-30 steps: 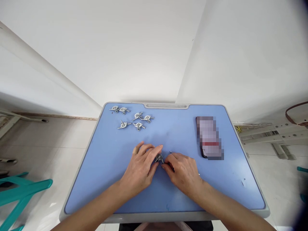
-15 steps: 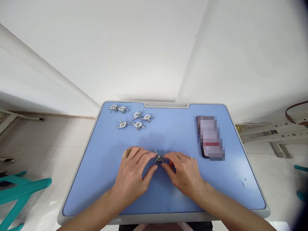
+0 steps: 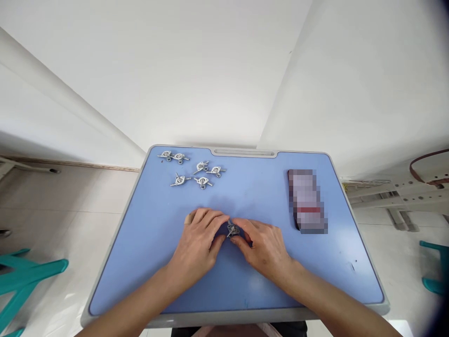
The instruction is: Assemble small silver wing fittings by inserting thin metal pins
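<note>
A small metal valve (image 3: 233,229), with a flange plate and short stems, is between my two hands near the middle of the desk. My right hand (image 3: 264,243) pinches it from the right, thumb at its lower edge and index finger at the top. From the other side, my left hand (image 3: 198,238) curls its thumb and index fingertips against the left edge. A band of tape or a plaster wraps one left finger. Several similar valves (image 3: 202,182) lie loosely grouped toward the desk's far left corner.
The blue desk top (image 3: 147,262) has a raised grey rim and a pen groove (image 3: 244,153) at the back. A phone (image 3: 306,201), partly blurred out, lies on the right. Teal stools (image 3: 35,271) stand on the floor at both sides; a white wall rises behind.
The valve has turned slightly between my fingers. My right index finger has moved up and left over its top, and both hands have closed in. The view has shifted a little.
</note>
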